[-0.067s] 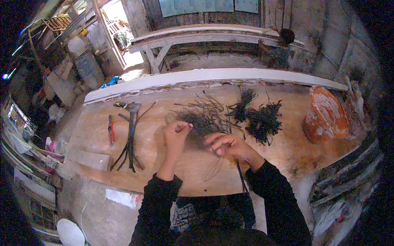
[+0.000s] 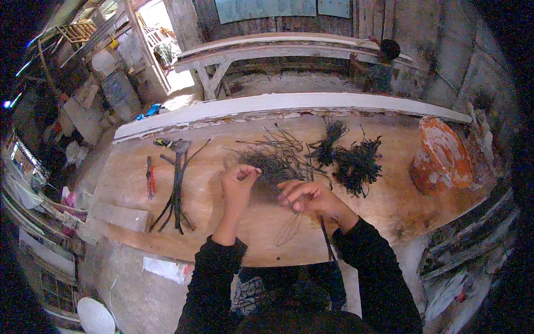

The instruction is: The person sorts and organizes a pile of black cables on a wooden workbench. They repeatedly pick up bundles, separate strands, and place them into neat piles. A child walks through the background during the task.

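**Dark strands laid within easy reach**

Near the centre of the frame, the left hand pinched its fingertips together and the right hand curled loosely; whether either gripped a strand could not be told. The tangled strands lay just beyond, probably for reach. A wooden table bore them; a bright doorway stood upper left.

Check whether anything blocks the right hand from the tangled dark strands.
Nothing visible does: the right hand is at the near edge of the tangled dark strands, with no other object between. The larger black bundle lies off to the right.
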### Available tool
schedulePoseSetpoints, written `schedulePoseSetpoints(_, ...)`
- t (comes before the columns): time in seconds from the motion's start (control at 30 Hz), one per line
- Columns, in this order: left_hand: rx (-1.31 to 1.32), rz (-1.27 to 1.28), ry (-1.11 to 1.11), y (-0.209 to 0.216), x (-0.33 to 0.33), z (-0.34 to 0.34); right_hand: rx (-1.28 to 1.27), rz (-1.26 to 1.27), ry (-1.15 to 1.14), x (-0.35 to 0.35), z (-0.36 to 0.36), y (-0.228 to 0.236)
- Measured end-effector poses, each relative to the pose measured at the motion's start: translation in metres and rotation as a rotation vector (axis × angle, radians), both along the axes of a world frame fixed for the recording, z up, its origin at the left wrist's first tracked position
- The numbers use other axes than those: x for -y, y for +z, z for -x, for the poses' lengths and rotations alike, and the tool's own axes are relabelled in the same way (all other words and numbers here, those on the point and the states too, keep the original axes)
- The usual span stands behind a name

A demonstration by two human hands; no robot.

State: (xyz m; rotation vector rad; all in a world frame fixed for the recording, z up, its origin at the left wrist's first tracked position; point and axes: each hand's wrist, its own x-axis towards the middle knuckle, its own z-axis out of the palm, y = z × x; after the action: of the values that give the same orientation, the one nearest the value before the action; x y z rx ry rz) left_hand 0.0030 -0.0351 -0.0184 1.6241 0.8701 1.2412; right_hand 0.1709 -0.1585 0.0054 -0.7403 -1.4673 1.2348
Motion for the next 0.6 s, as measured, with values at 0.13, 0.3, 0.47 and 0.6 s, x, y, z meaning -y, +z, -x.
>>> schedulePoseSetpoints(0.13,-0.132,-0.016,-0.078,0.013,0.008,0.0,-0.04,0.08,-0.201,0.004,-0.002,0.005)
schedulePoseSetpoints(0.3,-0.221,-0.183,-0.546,0.005,0.009,-0.001,0.074,0.069,-0.609,-0.01,-0.013,-0.004)
schedulePoseSetpoints(0.47,-0.254,-0.003,-1.016,0.014,0.024,-0.011,0.426,-0.248,-1.08,-0.025,-0.03,-0.022)
schedulePoseSetpoints(0.6,-0.207,0.102,-0.867,0.013,0.018,-0.003,0.685,-0.245,-1.199,-0.022,-0.028,-0.014)
